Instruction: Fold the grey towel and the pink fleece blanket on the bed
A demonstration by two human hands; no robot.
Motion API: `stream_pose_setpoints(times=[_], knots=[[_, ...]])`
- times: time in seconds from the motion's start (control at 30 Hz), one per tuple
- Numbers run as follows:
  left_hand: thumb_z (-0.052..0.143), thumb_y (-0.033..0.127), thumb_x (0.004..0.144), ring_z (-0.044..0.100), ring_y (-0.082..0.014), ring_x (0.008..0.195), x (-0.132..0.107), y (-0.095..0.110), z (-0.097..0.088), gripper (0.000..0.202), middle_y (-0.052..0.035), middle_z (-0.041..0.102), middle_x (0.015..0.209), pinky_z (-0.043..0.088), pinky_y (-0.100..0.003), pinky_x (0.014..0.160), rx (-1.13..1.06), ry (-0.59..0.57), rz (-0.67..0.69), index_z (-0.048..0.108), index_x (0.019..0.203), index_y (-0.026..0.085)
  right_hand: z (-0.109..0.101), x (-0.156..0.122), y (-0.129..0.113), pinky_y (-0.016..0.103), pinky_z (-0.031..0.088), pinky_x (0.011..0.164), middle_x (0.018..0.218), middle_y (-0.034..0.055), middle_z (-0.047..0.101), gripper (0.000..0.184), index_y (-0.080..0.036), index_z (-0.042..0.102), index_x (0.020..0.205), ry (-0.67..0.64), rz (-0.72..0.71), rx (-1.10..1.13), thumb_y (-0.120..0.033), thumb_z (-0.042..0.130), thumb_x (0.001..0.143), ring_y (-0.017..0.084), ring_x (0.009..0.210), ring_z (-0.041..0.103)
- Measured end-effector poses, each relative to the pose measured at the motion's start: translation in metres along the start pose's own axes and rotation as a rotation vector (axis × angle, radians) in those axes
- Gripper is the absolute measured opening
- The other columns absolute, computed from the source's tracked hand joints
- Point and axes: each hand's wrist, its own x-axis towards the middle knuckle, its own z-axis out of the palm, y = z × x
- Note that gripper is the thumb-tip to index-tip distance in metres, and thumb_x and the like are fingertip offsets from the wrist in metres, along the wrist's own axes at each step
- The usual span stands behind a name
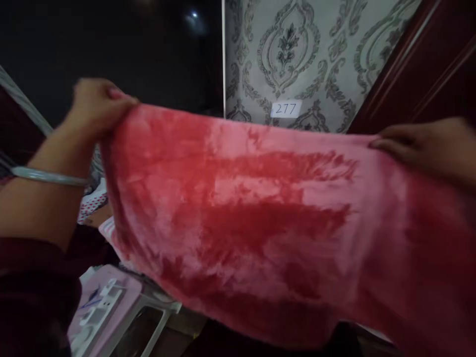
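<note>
**Red cloth stretched flat between both hands**

The red fleece cloth [260,223] is held up at chest height, in front of the patterned wall [334,54] with its "277" label [285,109]. Its long axis runs left to right and the rest hangs down below the fingers.

The left hand [97,105], with a bangle [48,176] on the wrist, is closed tight on the top left corner. The right hand [427,148] has its fingers folded over the top edge at the far right, thumb hidden behind the cloth, and looks to be gripping. The left hand is higher, so the top edge slopes down to the right. A white stool [148,317] stands low on the left, under the cloth's lower edge.
</note>
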Motion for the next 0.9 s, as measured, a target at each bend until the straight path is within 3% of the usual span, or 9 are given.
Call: stream_pose_setpoints(times=[0.07, 0.17, 0.27, 0.37, 0.5, 0.6, 0.7, 0.8, 0.9], knots=[[0.060, 0.041, 0.081, 0.065, -0.0230, 0.090, 0.004, -0.014, 0.047, 0.045, -0.0060, 0.063, 0.082, 0.053, -0.048, 0.092, 0.121, -0.188, -0.064, 0.071, 0.103, 0.004, 0.049, 0.012, -0.031, 0.035, 0.046, 0.070, 0.096, 0.0091, 0.076, 0.055, -0.021, 0.074, 0.108, -0.172, -0.078, 0.081, -0.066, 0.045, 0.097, 0.024, 0.083, 0.069], [0.057, 0.035, 0.084, 0.064, -0.0235, 0.092, 0.005, -0.042, 0.129, 0.033, -0.0100, 0.069, 0.086, 0.052, -0.035, 0.090, 0.259, -0.434, -0.109, 0.070, 0.094, 0.007, 0.137, 0.017, -0.066, 0.033, 0.047, 0.069, 0.093, 0.0098, 0.077, 0.039, -0.021, 0.073, 0.093, -0.353, -0.117, 0.149, -0.050, 0.046, 0.097, 0.025, 0.083, 0.069], [0.062, 0.032, 0.080, 0.067, -0.0245, 0.090, -0.007, -0.070, 0.205, 0.021, -0.0075, 0.068, 0.075, 0.052, -0.030, 0.083, 0.250, -0.521, -0.113, 0.071, 0.085, 0.013, 0.220, 0.007, -0.086, 0.031, 0.047, 0.070, 0.085, 0.0103, 0.076, 0.037, -0.021, 0.067, 0.076, -0.486, -0.136, 0.228, -0.042, 0.044, 0.096, 0.024, 0.079, 0.068], [0.064, 0.031, 0.078, 0.069, -0.0267, 0.089, -0.021, -0.095, 0.256, 0.015, -0.0098, 0.070, 0.077, 0.052, -0.030, 0.079, 0.242, -0.552, -0.120, 0.068, 0.076, 0.016, 0.274, -0.002, -0.089, 0.033, 0.047, 0.069, 0.086, 0.0115, 0.075, 0.033, -0.021, 0.065, 0.075, -0.561, -0.103, 0.278, -0.038, 0.044, 0.094, 0.026, 0.080, 0.069], [0.062, 0.034, 0.081, 0.070, -0.0283, 0.091, -0.014, -0.120, 0.281, 0.017, -0.0108, 0.073, 0.085, 0.053, -0.032, 0.080, 0.246, -0.530, -0.132, 0.067, 0.076, 0.019, 0.292, 0.015, -0.073, 0.035, 0.048, 0.072, 0.086, 0.0094, 0.075, 0.035, -0.023, 0.066, 0.078, -0.505, -0.102, 0.397, -0.045, 0.044, 0.093, 0.027, 0.082, 0.070], [0.055, 0.038, 0.088, 0.069, -0.0289, 0.099, 0.005, -0.128, 0.285, 0.024, -0.0108, 0.073, 0.094, 0.053, -0.033, 0.085, 0.249, -0.482, -0.136, 0.069, 0.093, 0.019, 0.290, 0.046, -0.064, 0.034, 0.048, 0.069, 0.084, 0.0064, 0.074, 0.038, -0.025, 0.068, 0.081, -0.417, -0.080, 0.433, -0.054, 0.046, 0.092, 0.027, 0.080, 0.069], [0.051, 0.038, 0.091, 0.067, -0.0312, 0.108, 0.011, -0.129, 0.300, 0.032, -0.0144, 0.073, 0.108, 0.052, -0.036, 0.088, 0.243, -0.445, -0.181, 0.067, 0.108, 0.017, 0.304, 0.068, -0.069, 0.033, 0.045, 0.066, 0.078, 0.0065, 0.072, 0.039, -0.023, 0.066, 0.079, -0.408, -0.040, 0.401, -0.055, 0.047, 0.091, 0.026, 0.075, 0.067], [0.053, 0.035, 0.089, 0.066, -0.0336, 0.111, -0.002, -0.131, 0.325, 0.030, -0.0195, 0.072, 0.112, 0.050, -0.038, 0.088, 0.220, -0.509, -0.241, 0.067, 0.105, 0.014, 0.332, 0.066, -0.082, 0.032, 0.044, 0.064, 0.078, 0.0084, 0.072, 0.035, -0.022, 0.065, 0.076, -0.443, 0.010, 0.382, -0.049, 0.048, 0.090, 0.025, 0.075, 0.066], [0.055, 0.034, 0.086, 0.067, -0.0349, 0.104, -0.017, -0.138, 0.346, 0.026, -0.0214, 0.073, 0.101, 0.050, -0.038, 0.083, 0.182, -0.571, -0.273, 0.068, 0.093, 0.013, 0.353, 0.055, -0.089, 0.031, 0.044, 0.063, 0.077, 0.0087, 0.072, 0.032, -0.021, 0.064, 0.077, -0.491, 0.044, 0.371, -0.047, 0.049, 0.090, 0.024, 0.074, 0.066]])
